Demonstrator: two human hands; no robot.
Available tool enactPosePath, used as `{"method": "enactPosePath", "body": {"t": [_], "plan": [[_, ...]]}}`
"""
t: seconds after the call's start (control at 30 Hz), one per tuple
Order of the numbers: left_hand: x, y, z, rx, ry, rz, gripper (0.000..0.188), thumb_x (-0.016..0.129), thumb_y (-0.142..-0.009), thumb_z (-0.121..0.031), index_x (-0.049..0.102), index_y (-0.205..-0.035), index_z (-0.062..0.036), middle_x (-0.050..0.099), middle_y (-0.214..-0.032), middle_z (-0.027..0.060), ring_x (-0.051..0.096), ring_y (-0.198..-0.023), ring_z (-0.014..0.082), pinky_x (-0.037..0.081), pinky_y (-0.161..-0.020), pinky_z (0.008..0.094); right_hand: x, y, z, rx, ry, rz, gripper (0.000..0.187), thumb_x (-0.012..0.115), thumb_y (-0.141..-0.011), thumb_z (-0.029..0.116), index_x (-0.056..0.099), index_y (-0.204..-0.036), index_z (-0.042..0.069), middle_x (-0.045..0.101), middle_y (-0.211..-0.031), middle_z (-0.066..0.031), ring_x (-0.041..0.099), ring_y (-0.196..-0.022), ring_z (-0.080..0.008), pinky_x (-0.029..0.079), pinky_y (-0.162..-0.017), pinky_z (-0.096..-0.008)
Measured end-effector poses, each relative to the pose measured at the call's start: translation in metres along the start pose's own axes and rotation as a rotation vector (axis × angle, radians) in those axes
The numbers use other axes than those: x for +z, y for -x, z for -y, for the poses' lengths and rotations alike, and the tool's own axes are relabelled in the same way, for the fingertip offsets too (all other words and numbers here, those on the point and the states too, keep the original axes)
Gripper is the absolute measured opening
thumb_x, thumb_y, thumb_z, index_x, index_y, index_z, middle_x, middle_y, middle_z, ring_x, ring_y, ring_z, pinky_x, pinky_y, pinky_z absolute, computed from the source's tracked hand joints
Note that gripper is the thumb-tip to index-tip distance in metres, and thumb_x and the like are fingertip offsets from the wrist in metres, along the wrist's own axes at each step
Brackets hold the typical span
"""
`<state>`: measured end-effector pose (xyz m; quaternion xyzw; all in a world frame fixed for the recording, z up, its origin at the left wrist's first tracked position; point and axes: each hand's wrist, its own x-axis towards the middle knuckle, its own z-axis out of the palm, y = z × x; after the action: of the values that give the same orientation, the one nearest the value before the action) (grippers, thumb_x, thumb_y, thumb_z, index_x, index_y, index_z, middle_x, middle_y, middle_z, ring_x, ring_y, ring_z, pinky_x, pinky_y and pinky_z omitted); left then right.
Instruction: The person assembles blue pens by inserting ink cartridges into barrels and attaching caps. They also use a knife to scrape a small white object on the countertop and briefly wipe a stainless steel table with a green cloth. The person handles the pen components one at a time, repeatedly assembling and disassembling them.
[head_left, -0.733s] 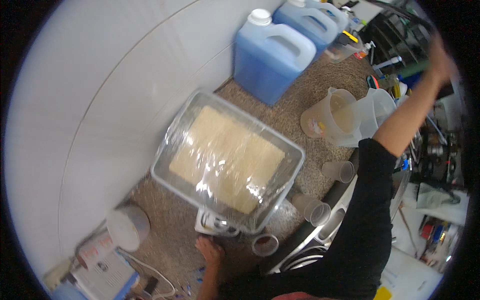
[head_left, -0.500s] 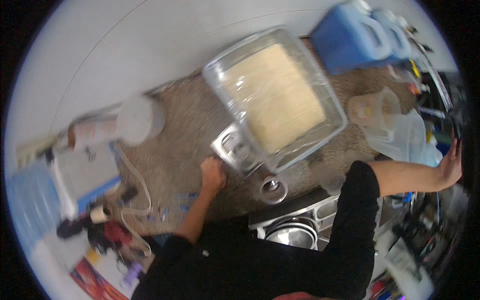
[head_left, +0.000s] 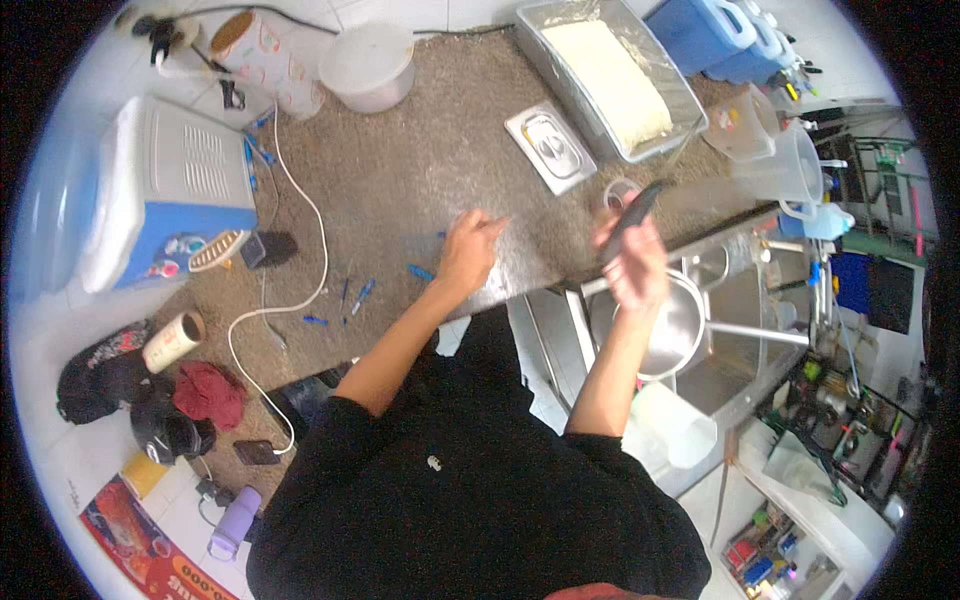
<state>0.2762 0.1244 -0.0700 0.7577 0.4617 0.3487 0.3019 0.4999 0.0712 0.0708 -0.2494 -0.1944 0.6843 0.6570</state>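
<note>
My left hand (head_left: 468, 258) is over the brown countertop (head_left: 420, 170), close to its front edge, fingers loosely stretched toward the right with nothing visible in them. My right hand (head_left: 636, 262) is raised in front of me and closed round the dark handle of a knife (head_left: 634, 214). The knife's blade points right and is smeared by motion. Beyond my hands lies a steel lid (head_left: 551, 147) with a recessed handle. Behind it is a clear rectangular tub (head_left: 682, 140) holding a pale slab of dough (head_left: 612, 82). A small round cup (head_left: 620, 190) is partly hidden behind my right hand.
A steel pot (head_left: 672, 335) sits in the sink (head_left: 740, 365) at right. Clear plastic containers (head_left: 745, 125) and blue jugs (head_left: 700, 35) stand at the far right. On the left are a blue-and-white cooler (head_left: 185, 190), a white cable (head_left: 318, 215) and several blue pens (head_left: 362, 297).
My right hand has come back from the far right and now holds a knife. My left hand's fingers have straightened. The view has turned, bringing more of the left counter into sight.
</note>
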Motion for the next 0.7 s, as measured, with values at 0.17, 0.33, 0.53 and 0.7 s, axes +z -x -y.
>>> {"method": "enactPosePath", "body": {"t": [0.17, 0.33, 0.53, 0.7], "plan": [[-0.053, 0.113, 0.011, -0.027, -0.027, 0.172, 0.013, 0.063, -0.088, -0.007, 0.072, -0.094, -0.0009, 0.064, -0.090, 0.0161, 0.062, -0.086, 0.0361, 0.049, -0.081, 0.0449, 0.039, 0.103, -0.085, 0.199, 0.391, -0.275, 0.026, 0.069, -0.077, -0.007, 0.056, -0.095, 0.006, 0.063, -0.088, -0.0062, 0.068, -0.081, -0.0233, 0.052, -0.075, -0.0336], [-0.052, 0.150, 0.019, -0.032, 0.092, 0.099, 0.011, 0.065, -0.088, -0.009, 0.072, -0.093, -0.0017, 0.064, -0.088, 0.0172, 0.062, -0.085, 0.0385, 0.050, -0.077, 0.0465, 0.034, 0.164, -0.135, 0.252, 0.908, -0.587, 0.019, 0.058, -0.080, -0.004, 0.054, -0.095, 0.007, 0.058, -0.078, -0.0023, 0.054, -0.059, -0.0112, 0.045, -0.051, -0.0256], [-0.004, 0.113, 0.038, 0.016, 0.045, 0.070, 0.011, 0.064, -0.088, -0.009, 0.072, -0.091, -0.0030, 0.060, -0.087, 0.0166, 0.060, -0.088, 0.0372, 0.049, -0.079, 0.0476, -0.013, 0.161, -0.191, -0.161, 1.448, -0.411, 0.022, 0.064, -0.093, 0.018, 0.057, -0.103, -0.001, 0.068, -0.081, -0.0136, 0.065, -0.062, -0.0255, 0.052, -0.061, -0.0408], [-0.003, 0.115, 0.030, 0.053, -0.019, 0.012, 0.013, 0.063, -0.087, -0.006, 0.075, -0.093, -0.0035, 0.060, -0.094, 0.0133, 0.057, -0.095, 0.0321, 0.050, -0.085, 0.0430, -0.013, 0.131, -0.187, 0.064, 1.604, -0.507, 0.038, 0.054, -0.102, 0.032, 0.058, -0.110, -0.005, 0.068, -0.083, -0.0294, 0.067, -0.076, -0.0473, 0.051, -0.071, -0.0537]]}}
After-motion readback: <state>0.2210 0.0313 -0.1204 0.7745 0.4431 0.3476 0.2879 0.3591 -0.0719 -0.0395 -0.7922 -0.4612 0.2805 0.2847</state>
